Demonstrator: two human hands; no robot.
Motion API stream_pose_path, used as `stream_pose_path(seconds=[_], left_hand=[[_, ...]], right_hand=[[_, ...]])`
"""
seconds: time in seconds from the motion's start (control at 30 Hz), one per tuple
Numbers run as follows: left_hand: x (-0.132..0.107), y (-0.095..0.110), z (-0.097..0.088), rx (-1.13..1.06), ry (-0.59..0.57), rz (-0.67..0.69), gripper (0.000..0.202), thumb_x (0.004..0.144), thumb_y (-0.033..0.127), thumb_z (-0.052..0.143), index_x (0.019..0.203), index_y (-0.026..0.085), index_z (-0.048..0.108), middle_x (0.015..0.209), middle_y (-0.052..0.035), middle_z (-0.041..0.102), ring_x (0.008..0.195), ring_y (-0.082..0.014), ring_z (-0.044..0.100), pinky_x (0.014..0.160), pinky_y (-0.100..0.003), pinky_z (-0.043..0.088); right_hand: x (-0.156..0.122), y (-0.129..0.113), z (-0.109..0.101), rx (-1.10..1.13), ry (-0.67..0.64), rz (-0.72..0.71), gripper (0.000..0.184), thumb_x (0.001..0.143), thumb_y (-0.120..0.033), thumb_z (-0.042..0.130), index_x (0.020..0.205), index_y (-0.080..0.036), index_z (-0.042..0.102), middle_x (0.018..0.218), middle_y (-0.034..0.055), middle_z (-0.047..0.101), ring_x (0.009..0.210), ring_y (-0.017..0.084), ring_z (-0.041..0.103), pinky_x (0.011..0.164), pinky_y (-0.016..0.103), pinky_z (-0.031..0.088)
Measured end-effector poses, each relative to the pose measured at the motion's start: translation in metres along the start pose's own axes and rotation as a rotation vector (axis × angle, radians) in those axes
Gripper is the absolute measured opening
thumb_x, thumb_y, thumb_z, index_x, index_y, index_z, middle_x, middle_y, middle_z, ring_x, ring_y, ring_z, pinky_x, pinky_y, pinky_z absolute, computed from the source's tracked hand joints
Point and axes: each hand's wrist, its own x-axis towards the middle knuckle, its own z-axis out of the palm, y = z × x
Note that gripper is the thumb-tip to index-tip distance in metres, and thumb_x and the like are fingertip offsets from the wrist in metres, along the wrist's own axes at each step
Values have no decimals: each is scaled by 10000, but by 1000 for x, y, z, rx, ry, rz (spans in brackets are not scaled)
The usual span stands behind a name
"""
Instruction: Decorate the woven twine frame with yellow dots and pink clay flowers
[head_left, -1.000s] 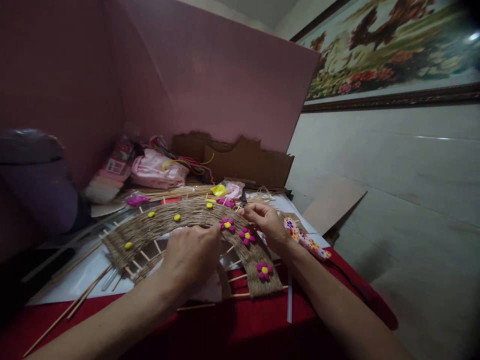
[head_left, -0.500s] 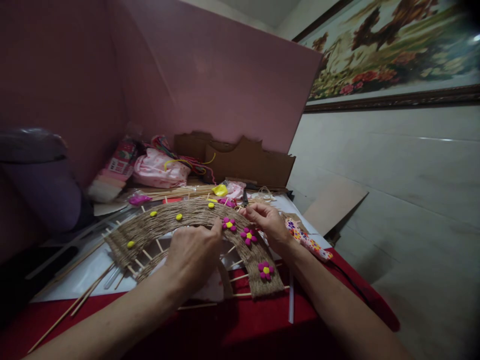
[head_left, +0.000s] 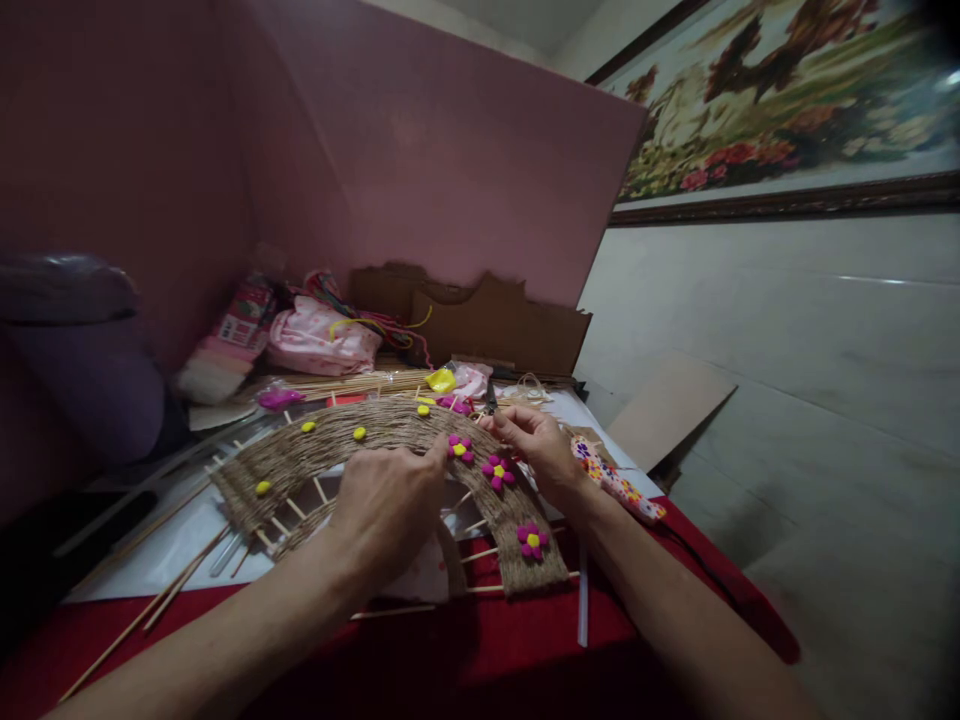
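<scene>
A twine-woven arch (head_left: pixel 390 425) with thin sticks through it lies in front of me. Three magenta clay flowers with yellow centres sit on its right part; on its left and top are several yellow clay dots (head_left: pixel 360 433). My left hand (head_left: pixel 394 505) is closed, its index fingertip against the uppermost flower (head_left: pixel 460 449); its curled fingers are hidden from above. Beside the arch's outer edge, my right hand (head_left: pixel 536 445) is closed in a pinch near that flower. Whatever its fingertips hold is too small to make out. Two more flowers, the middle one (head_left: pixel 499 472) and the lowest one (head_left: pixel 532 541), lie below.
Sticks (head_left: pixel 352 385), bagged yellow clay (head_left: pixel 441 380) and magenta clay (head_left: pixel 279 397) lie behind the arch. Torn cardboard (head_left: pixel 499 325) stands at the back. A flower-decorated piece (head_left: pixel 619 482) is at the right, and a purple bin (head_left: pixel 82 370) at the left. Red cloth (head_left: pixel 517 660) covers the front.
The left index fingertip has shifted very slightly right along the uppermost flower's edge. The right hand holds nearly the same pinch and place.
</scene>
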Motion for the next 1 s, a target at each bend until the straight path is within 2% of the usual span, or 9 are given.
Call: stream_pose_path(seconds=[0.2,0.27,0.37,0.47,0.57,0.67,0.77,0.87,1.0], left_hand=[[1,2,4,-1,-64,34,486,785,119,470,1256,235,507,563,-77,663,489,-255,620,414,-279,262],[1,2,6,-2,-53,31,462,787,126,477,1232,241,527,555,-74,661,485,-251,618,414,-280,238],[2,-1,6,-5,30,-1,304,823,190,462,1082,236,615,543,-74,654,474,-238,608,419,-284,203],[3,-5,7,-51,129,-71,235,841,274,451,949,246,657,546,-66,656,466,-229,594,430,-287,186],[6,-8,9,-174,184,-151,233,826,304,463,899,266,682,595,-54,677,496,-218,587,455,-284,212],[9,-12,9,-384,225,-241,245,790,294,498,934,269,695,635,-38,685,550,-198,586,498,-279,276],[12,-16,10,-599,272,-312,260,757,253,510,931,250,703,601,-14,654,521,-151,538,513,-261,302],[15,-19,13,-707,342,-321,274,751,226,492,924,227,706,548,3,606,463,-115,463,493,-242,294],[16,-19,18,-727,392,-289,277,743,215,496,920,208,708,526,9,584,444,-103,432,484,-232,294]], right_hand=[[0,1,-1,-4,-4,-6,317,665,-487,696,705,-176,654,720,4,594,638,107,505,551,212,414],[0,1,-1,-5,-6,-11,312,668,-483,695,702,-176,651,724,5,597,640,107,506,559,215,419],[1,2,-2,-23,-4,-19,324,675,-490,684,711,-169,650,736,15,613,638,109,515,562,220,422],[5,5,-4,-81,21,-37,344,694,-497,663,697,-154,634,713,27,619,624,117,523,550,227,417],[8,8,-8,-181,148,-191,327,726,-473,641,673,-153,608,647,12,582,601,121,509,555,240,412],[7,5,-7,-220,260,-375,262,778,-415,607,700,-165,596,596,-20,523,549,106,467,533,235,395],[1,1,-2,-186,235,-467,156,795,-338,604,796,-182,609,647,-18,544,561,106,484,531,232,416],[-4,-3,3,-124,173,-491,155,747,-291,660,857,-194,611,775,8,598,632,121,540,547,237,455],[-8,-4,3,-96,130,-469,156,774,-318,638,720,-186,577,560,-44,523,439,79,463,423,209,389]])
